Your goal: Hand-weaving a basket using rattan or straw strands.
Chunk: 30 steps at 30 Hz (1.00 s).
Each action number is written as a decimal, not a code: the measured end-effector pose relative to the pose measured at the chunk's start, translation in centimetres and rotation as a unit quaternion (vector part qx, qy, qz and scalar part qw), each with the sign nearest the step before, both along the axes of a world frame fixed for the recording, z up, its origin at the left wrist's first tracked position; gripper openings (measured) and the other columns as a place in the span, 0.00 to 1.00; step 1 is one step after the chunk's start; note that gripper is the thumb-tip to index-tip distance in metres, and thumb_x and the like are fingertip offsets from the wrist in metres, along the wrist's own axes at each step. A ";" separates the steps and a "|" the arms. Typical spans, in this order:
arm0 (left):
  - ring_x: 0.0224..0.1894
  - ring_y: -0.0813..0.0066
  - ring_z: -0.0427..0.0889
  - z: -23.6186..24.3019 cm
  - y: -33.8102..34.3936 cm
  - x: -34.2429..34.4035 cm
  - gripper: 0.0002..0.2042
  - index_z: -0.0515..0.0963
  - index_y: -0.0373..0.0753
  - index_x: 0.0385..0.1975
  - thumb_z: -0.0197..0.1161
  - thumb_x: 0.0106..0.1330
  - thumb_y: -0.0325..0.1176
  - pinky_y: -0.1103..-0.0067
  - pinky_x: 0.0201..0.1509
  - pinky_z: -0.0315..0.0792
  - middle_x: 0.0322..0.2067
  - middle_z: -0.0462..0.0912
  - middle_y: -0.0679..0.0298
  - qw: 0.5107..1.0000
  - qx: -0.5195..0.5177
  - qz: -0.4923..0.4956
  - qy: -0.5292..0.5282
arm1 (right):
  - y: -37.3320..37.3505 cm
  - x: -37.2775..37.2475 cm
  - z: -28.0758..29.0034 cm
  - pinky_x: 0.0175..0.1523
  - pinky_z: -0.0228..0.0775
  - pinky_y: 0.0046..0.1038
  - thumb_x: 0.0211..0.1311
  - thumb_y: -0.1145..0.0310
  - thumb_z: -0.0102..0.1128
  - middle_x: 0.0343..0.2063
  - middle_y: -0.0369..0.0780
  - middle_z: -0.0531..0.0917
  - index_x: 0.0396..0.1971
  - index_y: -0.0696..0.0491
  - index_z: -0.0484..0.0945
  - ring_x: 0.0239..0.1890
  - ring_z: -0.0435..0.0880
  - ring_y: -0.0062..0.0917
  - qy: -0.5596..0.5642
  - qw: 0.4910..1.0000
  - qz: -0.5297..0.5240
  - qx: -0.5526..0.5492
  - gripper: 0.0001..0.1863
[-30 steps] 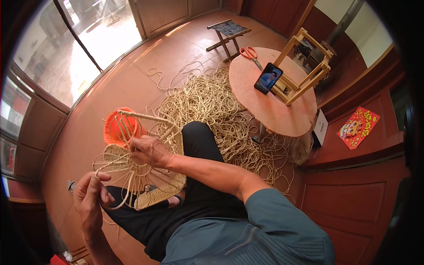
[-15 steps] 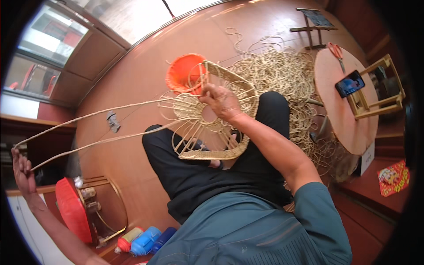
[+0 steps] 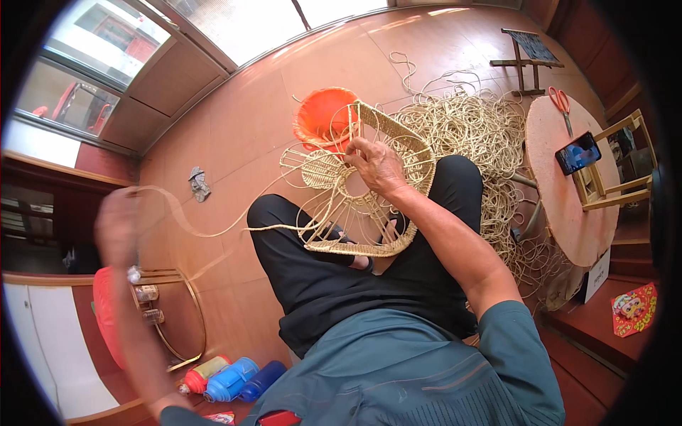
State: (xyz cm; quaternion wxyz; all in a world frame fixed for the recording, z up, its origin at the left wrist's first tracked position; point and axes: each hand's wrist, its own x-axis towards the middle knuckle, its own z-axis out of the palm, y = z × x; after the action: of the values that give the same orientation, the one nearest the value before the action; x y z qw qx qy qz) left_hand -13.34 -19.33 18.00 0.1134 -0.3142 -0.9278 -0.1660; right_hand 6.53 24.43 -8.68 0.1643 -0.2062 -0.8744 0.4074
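A half-woven straw-coloured piece (image 3: 366,247), with a curved woven rim, a central ring and many loose radiating cords, lies across my legs. My right hand (image 3: 378,168) is on its cords near the ring, fingers bent and pinched on them. My left hand (image 3: 117,224) is out at the far left, smeared by motion, so its fingers are unclear; a long slack cord (image 3: 280,226) runs between that side and the woven piece. An orange bucket (image 3: 316,115) stands just beyond the piece, partly hidden by it.
A big rope pile (image 3: 469,121) lies right of the bucket. A round table (image 3: 568,220) holds orange-handled scissors (image 3: 560,101), a phone (image 3: 577,153) and a wooden frame (image 3: 625,200). A folding stool (image 3: 527,53) stands behind. Several flasks (image 3: 231,380) and a red-topped folded item (image 3: 106,319) are lower left.
My left hand swung out left, drawing cord taut half a second ago, then moved up, and the cord slackened. The view shifted, so the woven piece now sits further right.
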 end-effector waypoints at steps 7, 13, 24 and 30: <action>0.47 0.52 0.90 -21.6 14.1 16.6 0.11 0.88 0.36 0.51 0.72 0.75 0.34 0.65 0.51 0.83 0.45 0.91 0.52 0.981 0.040 -0.163 -0.095 | -0.2 0.3 -1.0 0.49 0.80 0.44 0.77 0.58 0.68 0.34 0.41 0.90 0.45 0.45 0.87 0.42 0.89 0.42 0.149 0.979 0.054 0.124 0.08; 0.39 0.52 0.92 -19.2 8.4 14.9 0.10 0.90 0.40 0.43 0.68 0.81 0.38 0.64 0.43 0.82 0.35 0.91 0.53 0.998 0.047 -0.042 -0.027 | 0.9 0.5 -1.8 0.48 0.81 0.46 0.80 0.58 0.64 0.34 0.41 0.85 0.45 0.45 0.81 0.43 0.87 0.43 0.141 0.969 0.078 0.185 0.07; 0.53 0.47 0.90 -10.9 -3.7 2.9 0.12 0.87 0.36 0.51 0.69 0.76 0.36 0.58 0.58 0.82 0.49 0.92 0.48 0.963 -0.182 0.097 0.172 | 2.4 0.2 -3.5 0.49 0.82 0.46 0.79 0.58 0.63 0.38 0.40 0.85 0.47 0.44 0.81 0.46 0.87 0.41 0.113 0.957 0.149 0.222 0.07; 0.41 0.70 0.90 -18.2 15.1 14.0 0.11 0.90 0.34 0.49 0.69 0.77 0.34 0.72 0.49 0.82 0.39 0.92 0.55 0.961 0.141 -0.052 -0.234 | 0.5 -0.2 -0.7 0.50 0.81 0.47 0.78 0.56 0.65 0.38 0.41 0.86 0.45 0.44 0.83 0.46 0.88 0.42 0.076 0.967 0.141 0.200 0.08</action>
State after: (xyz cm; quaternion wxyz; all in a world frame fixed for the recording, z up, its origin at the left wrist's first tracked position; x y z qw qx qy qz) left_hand 0.62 -4.23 -0.24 -0.0719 -0.2949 -0.8781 -0.3699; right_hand 6.30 24.94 -9.42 0.2086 -0.0123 -0.9433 0.2578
